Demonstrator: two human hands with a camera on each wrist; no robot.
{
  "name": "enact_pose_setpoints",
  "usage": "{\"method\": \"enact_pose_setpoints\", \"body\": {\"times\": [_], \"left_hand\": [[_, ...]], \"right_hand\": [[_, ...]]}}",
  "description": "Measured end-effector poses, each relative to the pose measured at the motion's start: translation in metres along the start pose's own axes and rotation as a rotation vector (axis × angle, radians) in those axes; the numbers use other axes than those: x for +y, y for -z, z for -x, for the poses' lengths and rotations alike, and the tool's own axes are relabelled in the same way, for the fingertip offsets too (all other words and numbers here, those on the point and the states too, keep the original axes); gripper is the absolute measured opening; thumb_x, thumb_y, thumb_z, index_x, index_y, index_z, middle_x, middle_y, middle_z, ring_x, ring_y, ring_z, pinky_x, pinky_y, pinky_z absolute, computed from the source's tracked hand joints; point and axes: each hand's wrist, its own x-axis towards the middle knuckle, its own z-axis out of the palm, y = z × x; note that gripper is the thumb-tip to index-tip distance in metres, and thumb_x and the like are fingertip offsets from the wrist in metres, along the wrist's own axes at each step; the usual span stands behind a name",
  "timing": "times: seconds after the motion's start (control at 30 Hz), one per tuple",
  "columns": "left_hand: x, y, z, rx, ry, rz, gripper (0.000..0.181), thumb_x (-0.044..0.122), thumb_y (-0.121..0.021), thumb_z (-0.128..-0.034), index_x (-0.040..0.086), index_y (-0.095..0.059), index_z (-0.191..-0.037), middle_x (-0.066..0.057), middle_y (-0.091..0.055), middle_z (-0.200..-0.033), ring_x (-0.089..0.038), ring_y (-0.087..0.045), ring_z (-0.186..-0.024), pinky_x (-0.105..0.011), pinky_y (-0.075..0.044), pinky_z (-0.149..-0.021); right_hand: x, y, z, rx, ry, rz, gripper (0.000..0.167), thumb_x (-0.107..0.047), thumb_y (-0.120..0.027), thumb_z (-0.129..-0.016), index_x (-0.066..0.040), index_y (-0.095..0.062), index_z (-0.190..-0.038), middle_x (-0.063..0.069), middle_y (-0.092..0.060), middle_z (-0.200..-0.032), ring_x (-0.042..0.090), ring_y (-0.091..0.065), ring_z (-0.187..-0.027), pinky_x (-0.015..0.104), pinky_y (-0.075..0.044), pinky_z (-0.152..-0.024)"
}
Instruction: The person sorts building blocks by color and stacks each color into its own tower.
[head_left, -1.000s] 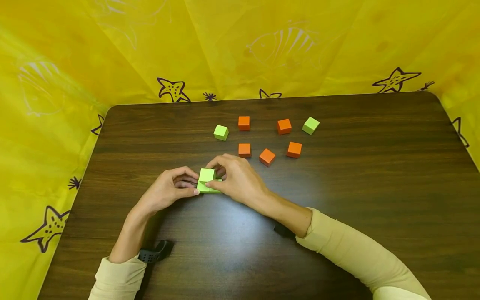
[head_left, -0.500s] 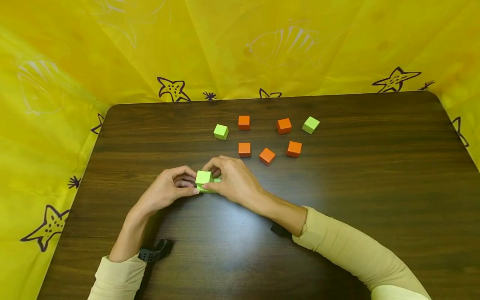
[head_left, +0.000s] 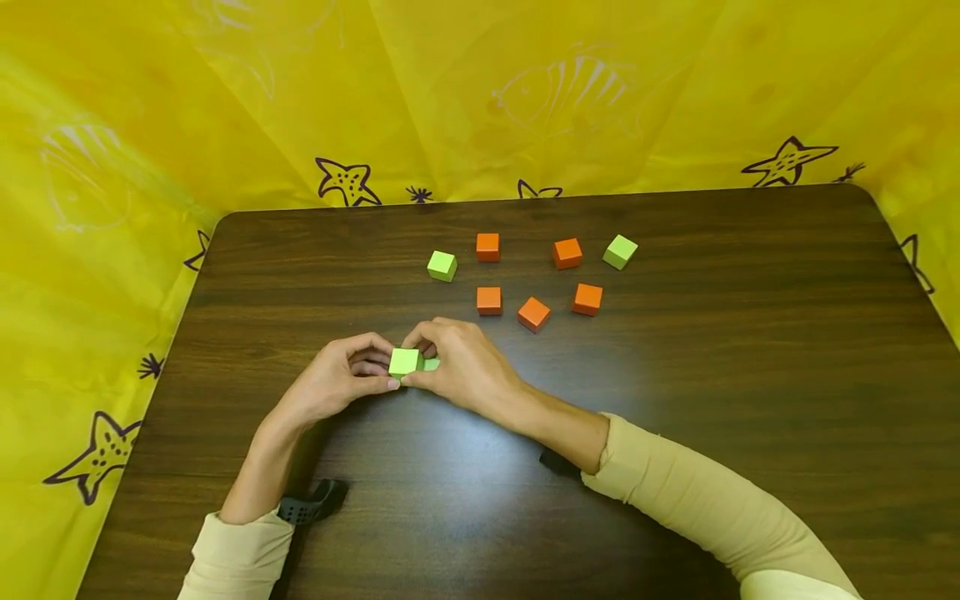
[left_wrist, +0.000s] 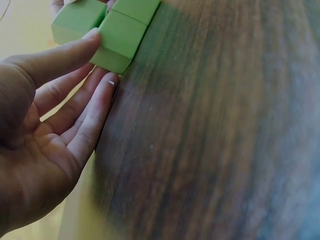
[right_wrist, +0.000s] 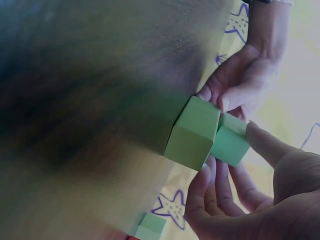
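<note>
Behind and beside your work, yellow cloth (head_left: 675, 92) fills most of the upper view, printed with dark starfish (head_left: 345, 181) and pale fish (head_left: 558, 92). Below it spreads the dark wood-grain counter (head_left: 720, 333), its far corners rounded. A patch of glare (head_left: 480, 450) lies on the wood nearer you, so judge alignment by the block edges, not by reflections.

Your right grip (head_left: 465, 367) pinches the upper green cube (head_left: 405, 362) between thumb and fingers; your left grip (head_left: 337, 375) is curled about the left end of the lower green blocks (left_wrist: 122, 35), thumb to the near side. Farther back, five orange cubes (head_left: 533, 315) lie scattered, with one loose green cube (head_left: 442, 267) to their left and another loose green cube (head_left: 620, 252) to their right, all apart from your hands.

A seam shows in the lower blocks; their full number is hidden. Treat your left hand as a fence, pressing just enough that the seam should not open. Over their left end sits the upper cube; whether they bear its full weight, you cannot tell from these views. Lower it level, match its faces to those beneath, and release both sides evenly, since a dragging fingertip could skew it. Mind your left thumb tip (left_wrist: 91, 35), close to that joint.
</note>
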Motion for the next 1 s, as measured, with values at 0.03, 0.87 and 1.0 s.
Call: {"method": "enact_pose_setpoints", "body": {"times": [0.03, 0.87, 1.0], "left_hand": [[-0.0001, 0.0001, 0.0000, -0.001, -0.002, -0.002, 0.031, -0.001, -0.077, -0.0846, -0.002, -0.063, -0.112, -0.019, -0.064, -0.108, -0.025, -0.067, -0.095, -0.027, -0.058, -0.082], [0.0000, -0.0006, 0.0005, -0.028, -0.033, 0.000, 0.041, -0.003, -0.079, -0.0814, -0.002, -0.063, -0.120, -0.019, -0.065, -0.112, -0.024, -0.068, -0.095, -0.028, -0.058, -0.080], [-0.0002, -0.0004, 0.0007, -0.027, -0.034, -0.008, 0.042, -0.003, -0.079, -0.0813, -0.002, -0.064, -0.120, -0.018, -0.065, -0.112, -0.024, -0.068, -0.095, -0.027, -0.058, -0.079]], "right_hand": [[-0.0003, -0.0004, -0.0001, 0.001, 0.001, 0.007, 0.031, -0.023, -0.087, -0.079, -0.014, -0.072, -0.104, -0.003, -0.068, -0.099, 0.013, -0.067, -0.093, 0.019, -0.052, -0.076], [-0.0020, -0.0040, 0.0009, 0.013, 0.049, 0.048, 0.031, -0.019, -0.086, -0.079, -0.014, -0.072, -0.106, -0.003, -0.069, -0.100, 0.012, -0.066, -0.092, 0.019, -0.052, -0.076], [-0.0023, -0.0041, 0.0009, 0.014, 0.052, 0.049, 0.032, -0.021, -0.086, -0.079, -0.014, -0.072, -0.106, -0.004, -0.069, -0.100, 0.011, -0.065, -0.092, 0.019, -0.051, -0.077]]}}
